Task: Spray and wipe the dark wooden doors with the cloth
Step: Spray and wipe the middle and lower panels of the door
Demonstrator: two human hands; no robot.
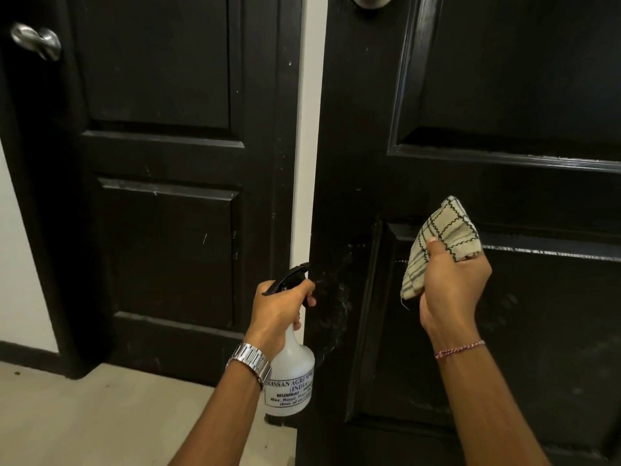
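Two dark wooden doors stand left and right of a white strip of wall. One spray bottle, gripped by the left hand, aims at the right door. One checked cloth, pinched in the right hand's fingers, hovers near its lower panel. Spray may run down and drip before it is wiped.

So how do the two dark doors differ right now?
The right door stands nearer the camera, with a misty spray patch on its left stile; the left door sits farther back and shows no such patch. The cloth is against the right door only. The left door's knob shows whole, the right door's knob is cropped. Both are dark and panelled.
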